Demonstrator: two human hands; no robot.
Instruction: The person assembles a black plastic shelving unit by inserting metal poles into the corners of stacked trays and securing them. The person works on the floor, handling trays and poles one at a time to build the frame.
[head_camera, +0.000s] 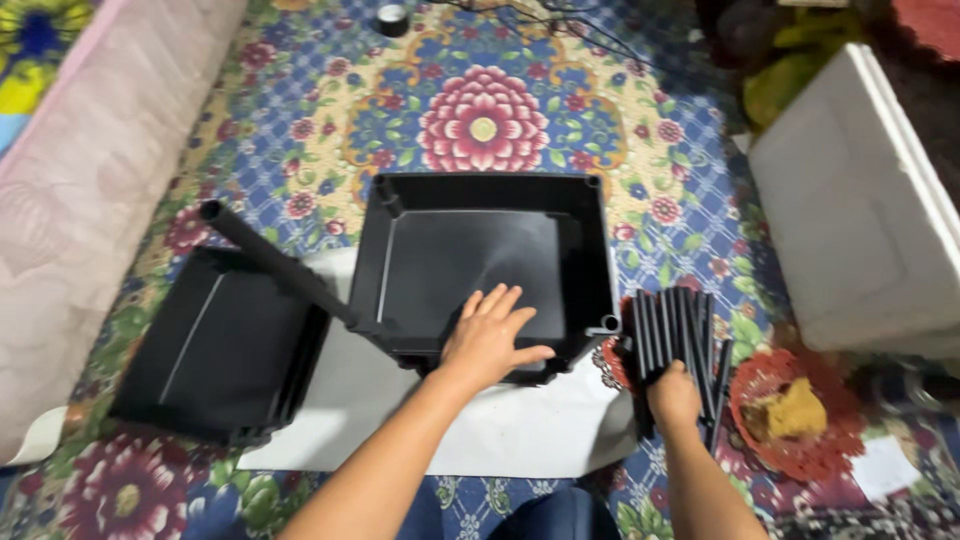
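A square black plastic tray sits upright on a flowered carpet, with a black tube stuck slanting out of its near-left corner socket. My left hand lies flat, fingers spread, on the tray's near edge and inner floor. My right hand is closed around the lower end of a bundle of several black tubes, standing just right of the tray. A stack of more black trays lies to the left, under the slanting tube.
A white sheet lies under the trays. A white foam block stands at the right, a red mesh piece with something yellow near it. A pink cushion edge runs along the left. A dark tape roll lies far off.
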